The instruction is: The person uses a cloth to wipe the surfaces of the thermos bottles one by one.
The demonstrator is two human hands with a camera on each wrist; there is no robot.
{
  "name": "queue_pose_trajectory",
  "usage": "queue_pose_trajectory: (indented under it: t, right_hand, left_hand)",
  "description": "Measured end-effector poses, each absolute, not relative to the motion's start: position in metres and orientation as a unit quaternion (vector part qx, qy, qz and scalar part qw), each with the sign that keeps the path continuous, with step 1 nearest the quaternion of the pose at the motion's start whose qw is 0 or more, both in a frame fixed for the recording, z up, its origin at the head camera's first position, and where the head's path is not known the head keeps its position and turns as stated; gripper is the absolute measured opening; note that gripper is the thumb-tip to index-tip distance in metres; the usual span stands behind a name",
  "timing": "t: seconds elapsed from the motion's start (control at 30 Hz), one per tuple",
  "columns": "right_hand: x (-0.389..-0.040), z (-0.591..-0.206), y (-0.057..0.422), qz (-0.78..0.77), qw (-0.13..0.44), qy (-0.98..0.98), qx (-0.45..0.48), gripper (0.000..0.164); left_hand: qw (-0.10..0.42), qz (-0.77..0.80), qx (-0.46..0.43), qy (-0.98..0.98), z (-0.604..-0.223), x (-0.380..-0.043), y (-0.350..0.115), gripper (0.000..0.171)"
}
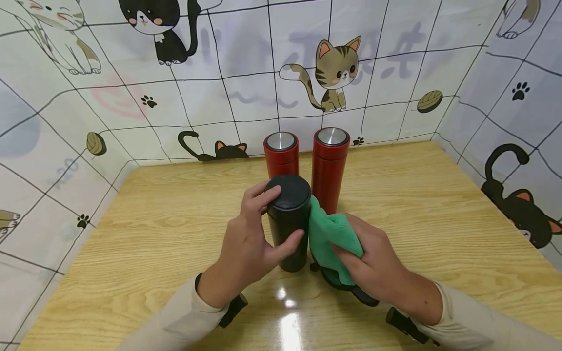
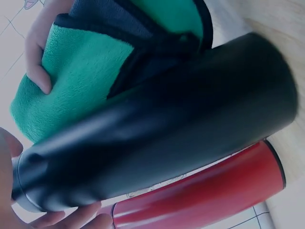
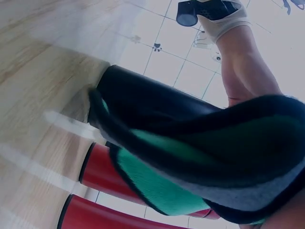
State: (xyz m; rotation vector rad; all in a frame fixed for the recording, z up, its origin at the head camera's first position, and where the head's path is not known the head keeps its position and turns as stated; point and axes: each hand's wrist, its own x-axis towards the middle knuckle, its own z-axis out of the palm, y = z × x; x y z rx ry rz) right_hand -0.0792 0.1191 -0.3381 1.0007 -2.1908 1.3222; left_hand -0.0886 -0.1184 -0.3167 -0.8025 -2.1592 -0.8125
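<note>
A black thermos flask (image 1: pixel 287 234) stands on the wooden table in front of two red flasks. My left hand (image 1: pixel 252 239) grips it near the top, fingers around the far side and over the lid's edge, thumb across the front. In the left wrist view the black flask (image 2: pixel 162 124) fills the middle. My right hand (image 1: pixel 373 261) holds a bunched green cloth (image 1: pixel 333 239) with dark edging against the flask's right side. The right wrist view shows the cloth (image 3: pixel 162 176) draped loosely beside the flask (image 3: pixel 143 98), its grey-blue underside partly showing.
Close behind the black flask stand a shorter-looking red flask (image 1: pixel 281 156) and another red flask (image 1: pixel 329 170), both with silver lid tops. The wooden table (image 1: pixel 175 209) is bounded at the back and sides by a white gridded sheet (image 1: pixel 246 92) printed with cartoon cats.
</note>
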Motion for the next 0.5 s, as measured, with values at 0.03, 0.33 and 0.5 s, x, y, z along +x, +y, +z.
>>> queue_pose_trajectory:
  t: [0.03,0.33,0.5]
  right_hand:
    - [-0.0790,-0.3382,0.1190,0.478,0.205,-0.776,0.357,0.042]
    - [-0.0803,-0.3379,0.1172,0.496,0.224,-0.761,0.352,0.039]
    - [-0.0802,-0.3387,0.1178,0.514,0.234,-0.736,0.373,0.036]
  left_hand:
    - [0.343,-0.307,-0.310,-0.832,-0.3165,-0.0883,-0.1188,0.066]
    - [0.343,-0.300,-0.305,-0.836,-0.3134,-0.0865,-0.1190,0.063]
    - [0.322,-0.312,-0.301,-0.842,-0.3130,-0.0868,-0.1198,0.077]
